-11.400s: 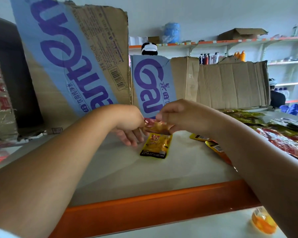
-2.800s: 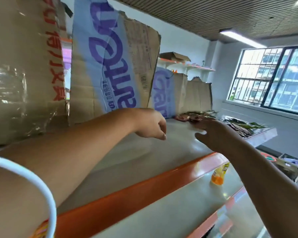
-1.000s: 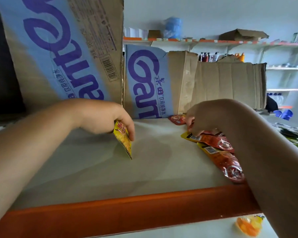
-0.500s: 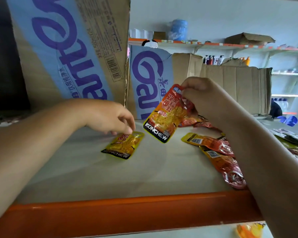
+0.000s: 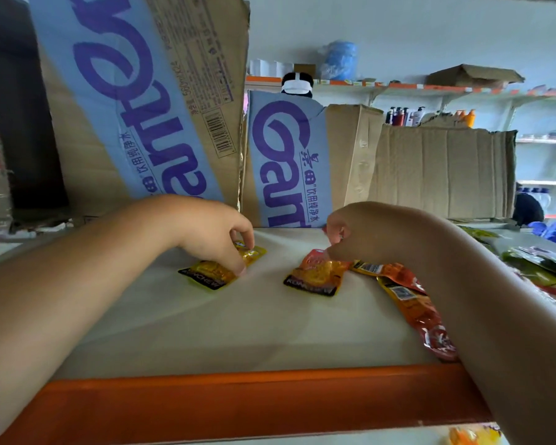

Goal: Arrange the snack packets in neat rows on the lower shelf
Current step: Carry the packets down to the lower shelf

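Observation:
On the pale shelf [image 5: 238, 329] a yellow snack packet [image 5: 206, 276] lies flat, and my left hand [image 5: 212, 232] rests its fingertips on the packet's far end. To its right an orange snack packet [image 5: 315, 276] lies on the shelf with its black edge toward me. My right hand [image 5: 363, 232] pinches its top edge. The two packets sit side by side with a gap between them. My fingers hide the top end of each.
Two long red-orange packets [image 5: 414, 303] lie under my right forearm, green packets [image 5: 543, 261] further right. Tall cardboard boxes [image 5: 161, 101] line the shelf's back. An orange lip [image 5: 238, 403] edges the front. Another orange packet [image 5: 472, 436] lies on the shelf below.
My right hand has lowered the orange packet from the air onto the shelf beside the yellow one. My left hand stays on the yellow packet.

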`<act>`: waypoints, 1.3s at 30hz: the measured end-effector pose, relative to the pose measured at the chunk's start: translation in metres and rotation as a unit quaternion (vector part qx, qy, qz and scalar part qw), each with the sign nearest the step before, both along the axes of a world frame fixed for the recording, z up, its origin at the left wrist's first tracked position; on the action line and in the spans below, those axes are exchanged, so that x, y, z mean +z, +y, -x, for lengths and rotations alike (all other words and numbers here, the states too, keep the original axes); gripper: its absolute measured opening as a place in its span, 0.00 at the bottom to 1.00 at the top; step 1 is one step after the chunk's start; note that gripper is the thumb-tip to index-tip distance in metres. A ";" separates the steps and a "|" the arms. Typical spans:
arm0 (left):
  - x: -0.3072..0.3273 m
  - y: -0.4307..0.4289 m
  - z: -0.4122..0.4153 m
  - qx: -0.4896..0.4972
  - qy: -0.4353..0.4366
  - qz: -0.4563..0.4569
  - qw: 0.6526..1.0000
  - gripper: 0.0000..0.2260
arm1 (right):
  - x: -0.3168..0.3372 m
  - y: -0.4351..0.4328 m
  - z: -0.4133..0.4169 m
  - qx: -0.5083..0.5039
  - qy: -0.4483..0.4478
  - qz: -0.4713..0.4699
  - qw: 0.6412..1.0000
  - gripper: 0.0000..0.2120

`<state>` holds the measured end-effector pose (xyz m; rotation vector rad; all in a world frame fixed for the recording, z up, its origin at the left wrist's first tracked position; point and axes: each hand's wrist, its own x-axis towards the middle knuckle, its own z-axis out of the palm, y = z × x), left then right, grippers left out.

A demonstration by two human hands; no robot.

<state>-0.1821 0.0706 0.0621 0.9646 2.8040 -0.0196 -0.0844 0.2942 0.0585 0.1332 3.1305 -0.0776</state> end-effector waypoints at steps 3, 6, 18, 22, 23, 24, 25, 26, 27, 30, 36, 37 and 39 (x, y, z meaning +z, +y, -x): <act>-0.001 0.001 0.002 0.036 -0.022 0.003 0.999 0.23 | -0.001 -0.005 -0.001 0.037 -0.020 0.053 0.998 0.11; 0.001 0.000 0.003 0.045 -0.033 0.005 0.998 0.21 | 0.000 -0.017 -0.007 0.083 -0.040 0.057 0.994 0.07; 0.006 0.003 -0.001 0.016 -0.019 0.042 0.999 0.21 | -0.004 -0.028 -0.004 0.104 -0.020 0.010 0.994 0.15; 0.005 0.002 -0.003 -0.005 0.000 0.038 0.999 0.18 | -0.006 -0.028 -0.001 0.104 -0.037 0.000 0.994 0.14; 0.005 0.003 -0.004 -0.007 0.006 0.042 0.999 0.18 | -0.004 -0.027 -0.001 0.104 -0.047 -0.001 0.993 0.13; 0.004 0.003 -0.005 -0.011 0.012 0.048 0.999 0.17 | -0.003 -0.028 -0.001 0.105 -0.058 -0.004 0.993 0.13; 0.004 0.003 -0.006 -0.013 0.017 0.052 0.998 0.16 | -0.002 -0.027 -0.001 0.104 -0.067 -0.009 0.992 0.14; 0.003 0.004 -0.007 -0.014 0.020 0.054 0.998 0.15 | -0.001 -0.026 -0.002 0.101 -0.077 -0.013 0.992 0.14; 0.003 0.003 -0.009 -0.015 0.021 0.053 0.998 0.14 | 0.001 -0.027 -0.002 0.098 -0.085 -0.009 0.992 0.14; 0.005 -0.006 -0.014 -0.018 0.023 0.048 0.998 0.13 | 0.002 -0.028 -0.002 0.085 -0.096 -0.015 0.992 0.13; -0.004 -0.069 -0.021 -0.010 0.046 0.014 0.999 0.15 | -0.002 -0.064 -0.013 0.077 -0.060 -0.013 0.995 0.11; -0.006 -0.087 -0.021 -0.002 0.042 0.004 0.999 0.15 | -0.004 -0.076 -0.015 0.086 -0.052 -0.001 0.995 0.11; -0.009 -0.122 -0.019 0.017 0.029 -0.013 0.999 0.14 | -0.008 -0.105 -0.019 0.093 -0.037 0.017 0.995 0.09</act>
